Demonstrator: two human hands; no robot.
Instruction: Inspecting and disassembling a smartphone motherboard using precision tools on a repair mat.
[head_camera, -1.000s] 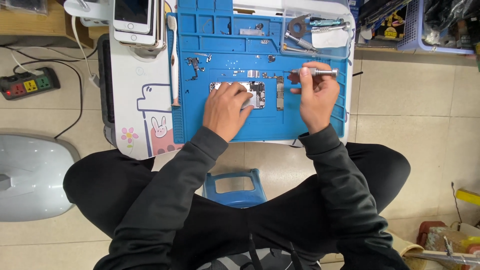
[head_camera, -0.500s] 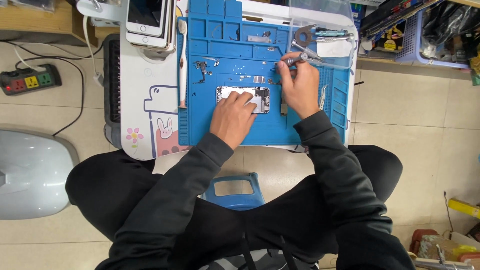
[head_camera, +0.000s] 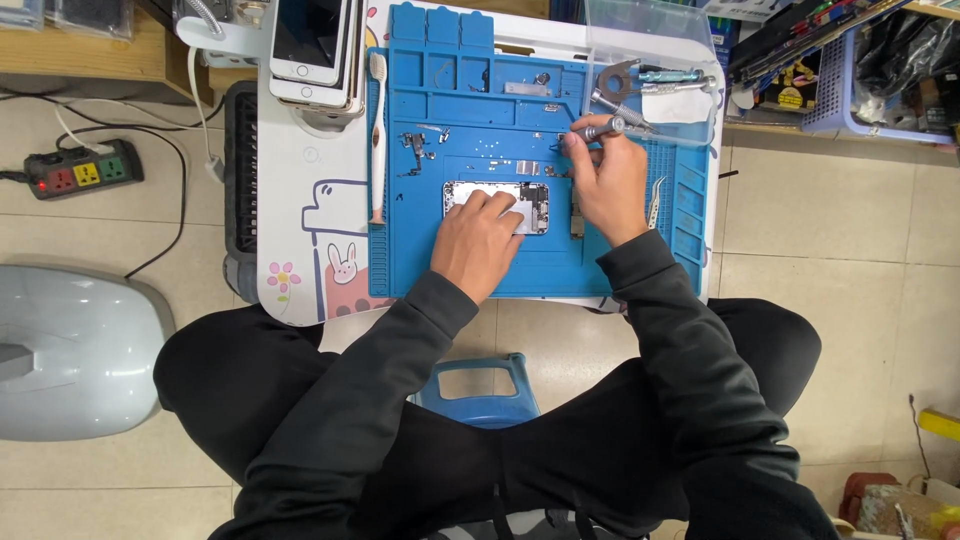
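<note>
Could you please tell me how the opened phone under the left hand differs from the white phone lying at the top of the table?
The opened silver phone lies on the blue work mat with its inner parts bared; the intact white smartphone lies off the mat, dark screen up. The left hand rests on the opened one; nothing touches the white one. The opened one lies crosswise to the person, the white one lengthwise. Both lie flat.

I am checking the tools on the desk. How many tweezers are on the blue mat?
1 that I can tell: tweezers lie on the mat just right of the right hand, which holds a screwdriver. The tool pile at top right may hide more.
</note>
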